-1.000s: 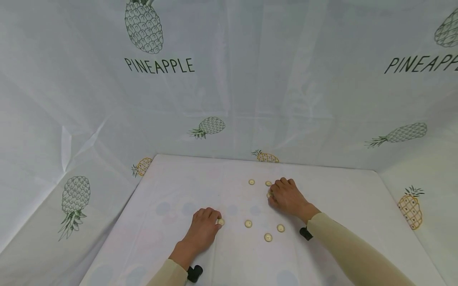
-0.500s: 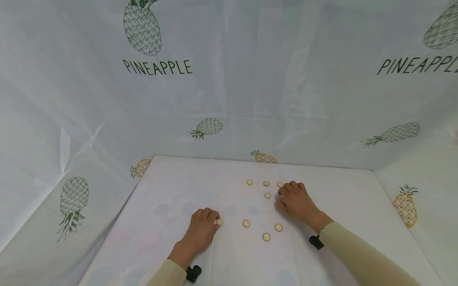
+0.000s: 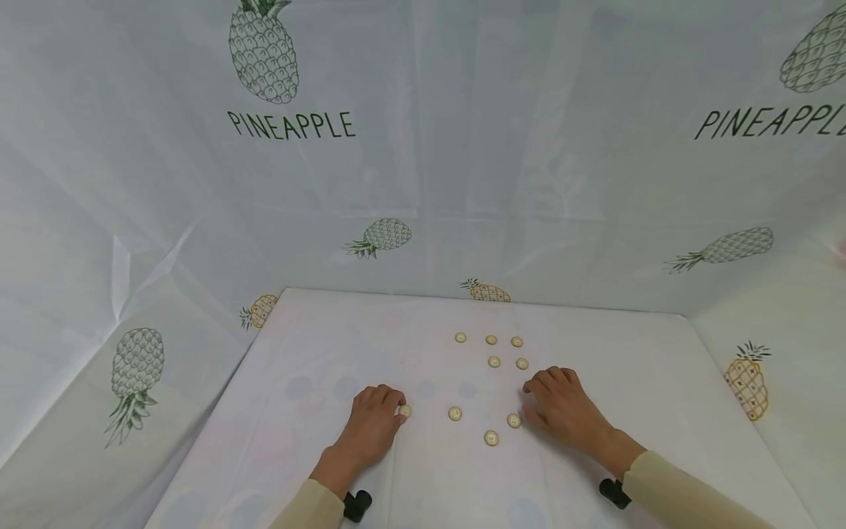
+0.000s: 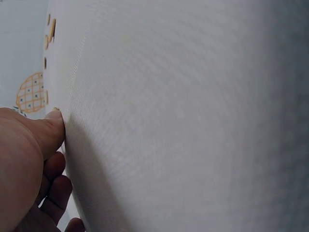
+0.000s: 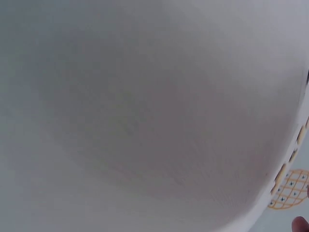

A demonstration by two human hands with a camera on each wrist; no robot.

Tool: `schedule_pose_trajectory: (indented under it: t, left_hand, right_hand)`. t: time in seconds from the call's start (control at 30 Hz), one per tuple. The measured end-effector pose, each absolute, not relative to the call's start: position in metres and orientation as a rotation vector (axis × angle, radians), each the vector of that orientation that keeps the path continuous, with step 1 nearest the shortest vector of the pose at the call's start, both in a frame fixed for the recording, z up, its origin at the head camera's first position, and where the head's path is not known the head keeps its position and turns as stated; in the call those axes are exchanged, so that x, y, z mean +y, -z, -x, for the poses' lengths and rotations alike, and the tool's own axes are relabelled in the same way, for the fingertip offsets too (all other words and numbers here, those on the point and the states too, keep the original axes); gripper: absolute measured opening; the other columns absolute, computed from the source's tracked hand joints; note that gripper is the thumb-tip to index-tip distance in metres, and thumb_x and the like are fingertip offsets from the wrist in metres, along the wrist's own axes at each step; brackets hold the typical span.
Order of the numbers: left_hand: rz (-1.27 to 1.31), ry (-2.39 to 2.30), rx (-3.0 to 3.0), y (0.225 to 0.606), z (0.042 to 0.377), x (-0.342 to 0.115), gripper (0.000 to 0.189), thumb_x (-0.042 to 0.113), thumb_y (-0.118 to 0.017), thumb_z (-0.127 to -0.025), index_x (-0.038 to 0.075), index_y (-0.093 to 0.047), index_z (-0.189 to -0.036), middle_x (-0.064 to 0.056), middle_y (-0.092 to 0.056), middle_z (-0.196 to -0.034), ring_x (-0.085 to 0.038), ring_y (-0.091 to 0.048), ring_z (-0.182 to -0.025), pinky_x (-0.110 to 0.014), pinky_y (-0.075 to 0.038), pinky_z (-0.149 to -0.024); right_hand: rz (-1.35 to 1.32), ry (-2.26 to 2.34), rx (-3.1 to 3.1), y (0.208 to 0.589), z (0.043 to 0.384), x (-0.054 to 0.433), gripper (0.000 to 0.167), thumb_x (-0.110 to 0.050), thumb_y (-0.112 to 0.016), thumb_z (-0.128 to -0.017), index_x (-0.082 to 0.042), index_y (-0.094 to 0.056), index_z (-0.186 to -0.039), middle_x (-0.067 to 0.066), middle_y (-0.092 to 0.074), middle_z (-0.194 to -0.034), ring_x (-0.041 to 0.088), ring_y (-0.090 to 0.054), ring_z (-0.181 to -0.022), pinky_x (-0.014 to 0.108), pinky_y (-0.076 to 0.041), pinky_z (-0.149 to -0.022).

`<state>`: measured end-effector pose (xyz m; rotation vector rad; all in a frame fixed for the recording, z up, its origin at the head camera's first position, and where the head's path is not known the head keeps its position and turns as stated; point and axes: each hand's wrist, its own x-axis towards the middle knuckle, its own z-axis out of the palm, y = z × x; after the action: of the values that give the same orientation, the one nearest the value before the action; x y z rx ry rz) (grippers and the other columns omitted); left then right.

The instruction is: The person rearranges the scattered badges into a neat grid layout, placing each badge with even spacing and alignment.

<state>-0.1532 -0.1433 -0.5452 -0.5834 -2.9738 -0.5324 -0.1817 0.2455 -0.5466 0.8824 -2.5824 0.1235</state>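
Note:
My left hand [image 3: 375,420] rests low over the table, its thumb and forefinger pinching a cream round button [image 3: 405,411] at the edge. In the left wrist view the thumb of the left hand [image 4: 29,159] lies along the white cloth, other fingers curled beneath. My right hand [image 3: 567,410] hovers at the right with loosely bent fingers and nothing visible in them. Just left of its thumb lies one button [image 3: 514,420]; another button [image 3: 491,438] and a third button [image 3: 454,414] lie further left. Only a fingertip [image 5: 300,224] shows in the right wrist view.
Farther back, several similar buttons lie in two loose rows, including a front-row button [image 3: 522,364] and a back-row button [image 3: 460,337]. The white-covered table [image 3: 344,330] meets a hanging pineapple-print sheet [image 3: 502,169] at its back and sides.
My right hand has drawn back from the rear buttons, moving right and toward me. It uncovers two buttons at the right of the rows. My left hand stays in place.

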Motion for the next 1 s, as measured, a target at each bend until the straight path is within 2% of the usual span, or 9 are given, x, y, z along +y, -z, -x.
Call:
schedule_pose_trajectory:
  t: [0.37,0.8,1.0]
  left_hand:
    - [0.579,0.538,-2.976,0.548,0.155,-0.144,0.014,0.022,-0.069,-0.104,0.013,-0.062,-0.112,-0.006,-0.059,-0.115,-0.027,-0.053,-0.109,-0.053,-0.044,-0.104]
    - [0.56,0.558,-2.967,0.548,0.154,-0.142,0.013,0.02,-0.07,-0.103,0.013,-0.062,-0.11,-0.007,-0.06,-0.113,-0.028,-0.053,-0.108,-0.054,-0.043,-0.104]
    - [0.566,0.576,-2.941,0.552,0.154,-0.143,0.013,0.019,-0.07,-0.102,0.013,-0.062,-0.11,-0.007,-0.06,-0.113,-0.029,-0.053,-0.108,-0.055,-0.043,-0.104]
  right_hand:
    - [-0.979,-0.209,-2.573,0.551,0.159,0.236,0.029,-0.031,-0.081,-0.088,-0.014,-0.067,-0.108,-0.003,-0.063,-0.105,0.018,-0.053,-0.1,0.052,-0.045,-0.096]
    - [-1.011,-0.146,-2.593,0.551,0.161,0.229,0.025,-0.03,-0.084,-0.09,-0.016,-0.069,-0.103,-0.004,-0.065,-0.101,0.017,-0.056,-0.097,0.049,-0.047,-0.096]
    - [-1.046,-0.161,-2.553,0.551,0.162,0.229,0.028,-0.03,-0.085,-0.088,-0.016,-0.068,-0.105,-0.003,-0.065,-0.103,0.018,-0.056,-0.099,0.051,-0.047,-0.095]
